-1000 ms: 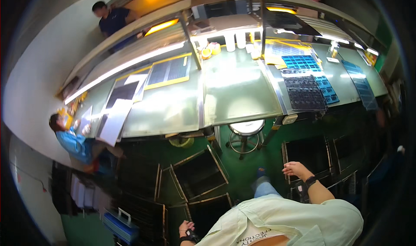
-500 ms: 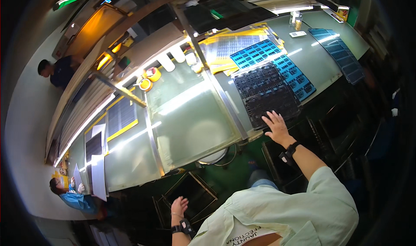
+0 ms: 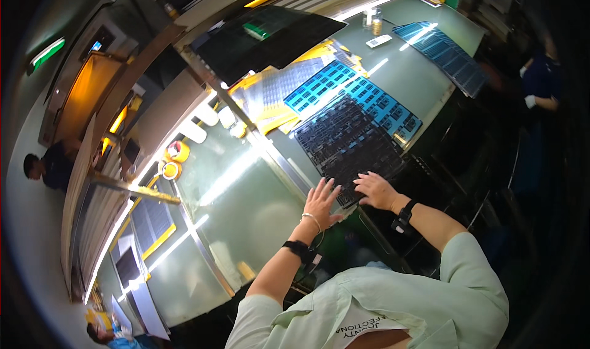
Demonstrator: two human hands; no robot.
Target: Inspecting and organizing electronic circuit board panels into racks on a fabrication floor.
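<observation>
A person in a pale green shirt (image 3: pixel 393 306), black bands at both wrists and a thin bracelet on the left, leans over a long, glossy grey-green surface (image 3: pixel 246 207) with both hands laid flat. The left hand (image 3: pixel 321 203) rests on the surface just beside the near corner of a black tray (image 3: pixel 347 143), its fingers (image 3: pixel 329 189) spread and their tips touching or almost touching the tray's edge. The right hand (image 3: pixel 376 189) lies on the tray's near edge, its fingers (image 3: pixel 364 180) loosely spread and pointing left, pinching nothing. The tray is a flat, dark rectangle moulded into a fine grid of small pockets, matte against the shining top, and it sits at the surface's near right edge, running away from the hands. Touching its far side lie blue trays (image 3: pixel 353 91) of the same gridded kind, bright and glossy, with yellow sheets (image 3: pixel 279 112) under them. To the left, tape rolls (image 3: pixel 173 158) and pale cylinders (image 3: pixel 206 123) stand along a metal rail (image 3: pixel 276 158) that crosses the surface. Farther off, a large black panel (image 3: pixel 270 39) lies tilted above the trays, and another blue tray (image 3: pixel 448 51) stretches along the far right. A second person (image 3: pixel 49 164) stands at far left; a third (image 3: pixel 541 85) is dimly seen at right.
</observation>
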